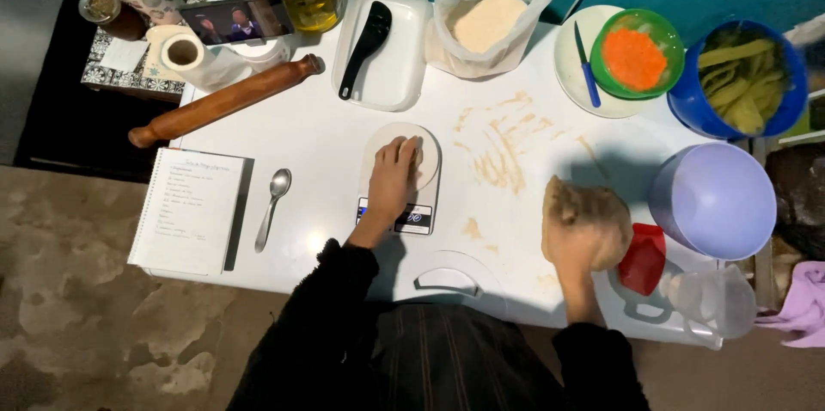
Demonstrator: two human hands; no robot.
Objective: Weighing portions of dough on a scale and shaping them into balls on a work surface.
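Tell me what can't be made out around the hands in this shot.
Head view:
- Scale platform: mostly covered by the left hand; what lies under it is hidden.
- Scale display: partly covered by the wrist, too small.
- Dough: the right hand is buried in it.
- Notebook writing: too small.

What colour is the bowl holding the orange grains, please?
Green, seen in the head view: the bowl sits on a pale plate.

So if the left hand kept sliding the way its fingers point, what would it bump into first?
The left hand lies on the kitchen scale, fingers pointing away from the person. Straight on, it would probably meet the white tray holding the black spoon first.
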